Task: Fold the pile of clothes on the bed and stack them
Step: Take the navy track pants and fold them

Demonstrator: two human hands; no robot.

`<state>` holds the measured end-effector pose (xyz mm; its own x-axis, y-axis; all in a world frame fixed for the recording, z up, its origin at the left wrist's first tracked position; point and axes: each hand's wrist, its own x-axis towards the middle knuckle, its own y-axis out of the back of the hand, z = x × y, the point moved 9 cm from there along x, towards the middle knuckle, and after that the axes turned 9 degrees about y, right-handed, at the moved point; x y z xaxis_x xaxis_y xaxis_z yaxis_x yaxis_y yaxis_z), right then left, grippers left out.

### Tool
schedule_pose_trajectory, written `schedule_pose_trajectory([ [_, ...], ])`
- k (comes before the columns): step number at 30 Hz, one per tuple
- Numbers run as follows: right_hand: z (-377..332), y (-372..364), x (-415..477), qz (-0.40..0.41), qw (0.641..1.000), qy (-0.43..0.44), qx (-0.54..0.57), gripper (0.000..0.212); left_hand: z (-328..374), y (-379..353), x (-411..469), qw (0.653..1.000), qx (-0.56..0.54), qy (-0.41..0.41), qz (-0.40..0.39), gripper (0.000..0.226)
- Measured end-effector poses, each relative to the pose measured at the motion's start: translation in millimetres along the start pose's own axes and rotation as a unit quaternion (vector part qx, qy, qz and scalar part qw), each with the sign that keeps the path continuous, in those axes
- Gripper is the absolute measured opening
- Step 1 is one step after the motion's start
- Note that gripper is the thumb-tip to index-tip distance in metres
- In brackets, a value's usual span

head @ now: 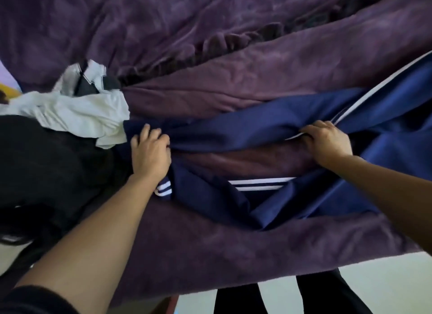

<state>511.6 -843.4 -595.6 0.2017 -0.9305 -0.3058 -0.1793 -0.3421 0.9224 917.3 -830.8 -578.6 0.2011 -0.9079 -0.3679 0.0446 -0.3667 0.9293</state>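
Observation:
Navy blue track pants (245,131) with white side stripes lie stretched across the purple bed cover (210,44). My left hand (149,153) grips one leg near its striped cuff, close to the pile. My right hand (327,140) pinches the same leg further right, beside the white stripe. The other leg lies folded nearer the bed's front edge. A crumpled white garment (77,112) and a black garment (46,164) sit piled at the left.
The bed's front edge (257,274) runs across the bottom, with pale floor (385,285) and my dark trouser legs below it. The purple cover is rumpled into ridges at the back. A yellow object (7,90) peeks in at the far left.

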Motion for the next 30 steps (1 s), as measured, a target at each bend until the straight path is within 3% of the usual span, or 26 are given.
schedule_pose_trajectory([
  [2, -1, 23, -10, 0.033, 0.999, 0.006, 0.015, 0.023, -2, 16, 4, 0.992, -0.125, 0.012, -0.03, 0.01],
  [5, 6, 67, -26, 0.082, 0.997, -0.008, 0.016, 0.021, -14, 44, 12, 0.938, -0.326, 0.078, -0.085, 0.004],
  [10, 10, 117, 22, 0.121, 0.992, 0.01, 0.017, 0.02, -30, 52, 45, 0.869, -0.392, 0.146, -0.264, 0.013],
  [12, 16, 123, 63, 0.133, 0.99, -0.022, 0.041, 0.025, -52, 56, 73, 0.896, -0.354, 0.201, -0.178, 0.017],
  [14, 22, 121, 100, 0.138, 0.986, -0.071, 0.065, 0.028, -75, 75, 89, 0.916, -0.311, 0.253, -0.002, 0.024],
  [16, 19, 111, 122, 0.135, 0.984, -0.089, 0.069, 0.035, -61, 85, 87, 0.919, -0.335, 0.191, 0.086, 0.042],
  [18, 4, 94, 128, 0.112, 0.992, -0.051, 0.042, 0.042, -21, 69, 77, 0.967, -0.245, 0.053, 0.051, 0.063],
  [20, -17, 69, 124, 0.066, 0.997, 0.018, 0.022, 0.049, 11, 29, 58, 0.997, -0.063, -0.04, -0.019, 0.087],
  [22, -27, 44, 117, 0.02, 0.998, 0.06, 0.0, 0.058, 22, 2, 43, 0.997, 0.029, -0.057, -0.041, 0.074],
  [25, -19, 32, 118, 0.014, 0.998, 0.06, -0.008, 0.06, 14, 17, 45, 0.998, -0.035, -0.017, 0.057, 0.028],
  [27, -13, 37, 127, 0.018, 0.999, 0.048, 0.013, 0.06, -2, 38, 57, 0.989, -0.125, 0.031, 0.074, 0.02],
  [30, -3, 61, 142, 0.075, 0.995, 0.028, 0.066, 0.062, -49, 80, 88, 0.952, -0.249, 0.147, 0.102, 0.029],
])
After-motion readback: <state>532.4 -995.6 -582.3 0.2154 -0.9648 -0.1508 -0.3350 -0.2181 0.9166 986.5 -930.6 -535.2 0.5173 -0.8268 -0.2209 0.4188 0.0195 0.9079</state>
